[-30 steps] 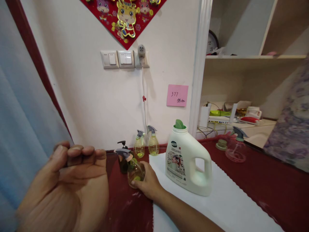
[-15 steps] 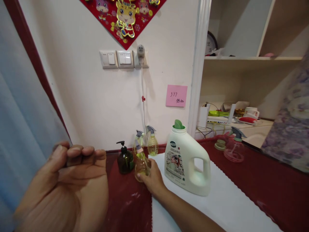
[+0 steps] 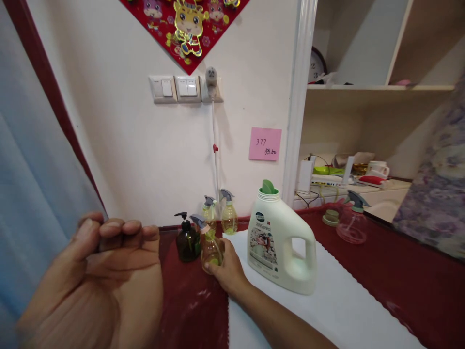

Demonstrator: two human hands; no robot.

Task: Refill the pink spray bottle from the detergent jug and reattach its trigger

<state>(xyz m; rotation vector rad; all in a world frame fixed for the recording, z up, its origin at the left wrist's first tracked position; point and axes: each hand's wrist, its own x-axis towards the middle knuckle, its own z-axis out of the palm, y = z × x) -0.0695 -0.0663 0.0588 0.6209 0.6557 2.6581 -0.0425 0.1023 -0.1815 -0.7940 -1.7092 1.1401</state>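
My right hand [image 3: 228, 266] is wrapped around the lower body of a small yellowish spray bottle [image 3: 211, 249] with a grey trigger head. The bottle stands upright at the left edge of a white sheet. A dark pump bottle [image 3: 188, 242] is close on its left, and two similar yellow spray bottles [image 3: 229, 218] are behind it by the wall. To the right of my hand stands a pale green detergent jug [image 3: 281, 247], with something green in its uncapped neck. My left hand [image 3: 105, 286] is raised near the camera, palm showing, fingers loosely bent, holding nothing.
A white sheet [image 3: 327, 310] lies on the dark red tabletop [image 3: 196, 305]. Farther right are a clear pinkish spray bottle [image 3: 352, 225] and a small greenish jar [image 3: 331, 218]. A blue curtain [image 3: 39, 194] hangs at left; a plugged-in cord [image 3: 214, 126] runs down the wall.
The held spray bottle has turned in my right hand, so its grey trigger head now shows pointing left. My left hand has hardly moved.
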